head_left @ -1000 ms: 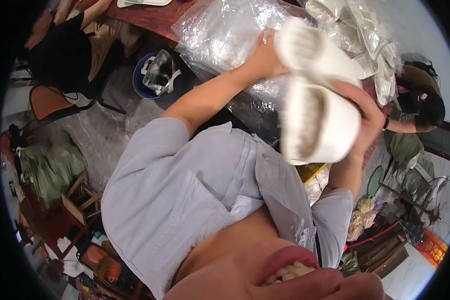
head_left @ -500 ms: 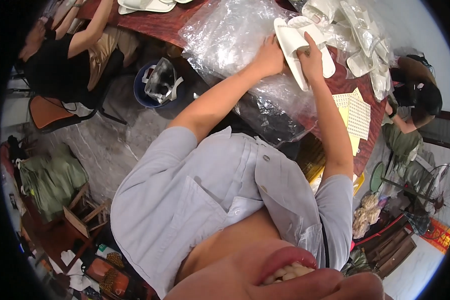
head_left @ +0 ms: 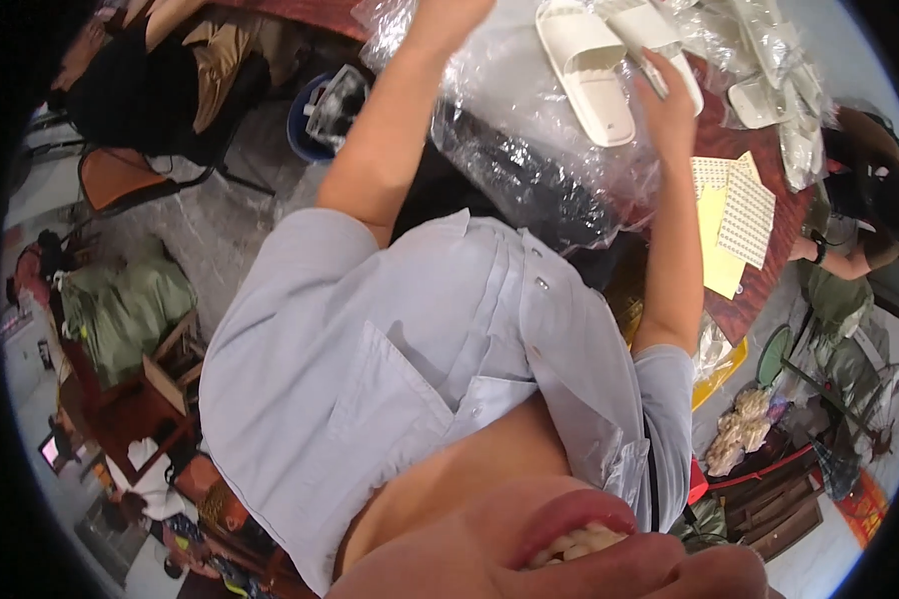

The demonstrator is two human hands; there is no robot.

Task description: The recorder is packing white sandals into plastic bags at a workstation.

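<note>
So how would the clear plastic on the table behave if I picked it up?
The clear plastic would probably be floppy, judging by its many creases. It looks thin and see-through, so likely light for its spread. Its glossy shine suggests it may feel slippery.

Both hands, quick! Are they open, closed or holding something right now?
Left hand: cut off by the picture's top edge, so cannot tell.
Right hand: fingers at a white slipper; cannot tell if gripping.

The bare right hand (head_left: 671, 108) touches one of two white open-toed slippers (head_left: 644, 30); right of it lie flat yellow-and-white paper sheets (head_left: 744, 222); between it and the bare left hand (head_left: 456, 16), crinkled clear plastic (head_left: 509, 110).
</note>
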